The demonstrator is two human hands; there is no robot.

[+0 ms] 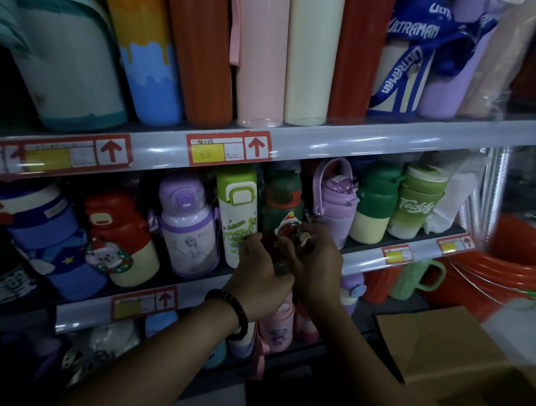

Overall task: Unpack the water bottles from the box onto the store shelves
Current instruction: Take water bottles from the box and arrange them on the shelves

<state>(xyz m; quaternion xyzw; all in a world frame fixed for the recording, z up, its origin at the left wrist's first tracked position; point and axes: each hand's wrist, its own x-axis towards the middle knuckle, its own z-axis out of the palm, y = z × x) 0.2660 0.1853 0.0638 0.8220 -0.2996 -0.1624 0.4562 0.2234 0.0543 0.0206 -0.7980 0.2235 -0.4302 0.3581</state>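
Holding a green bottle, left hand and right hand meet at the bottle-packed middle shelf.

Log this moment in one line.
left hand: grips dark bottle | right hand: same bottle | at: middle shelf

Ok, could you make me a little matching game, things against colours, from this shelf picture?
Things:
1 Teddy bottle
2 box
3 bracelet
4 Ultraman strap

Colours:
a blue
b black
c green
d brown

Pairs: 1-c; 2-d; 3-b; 4-a
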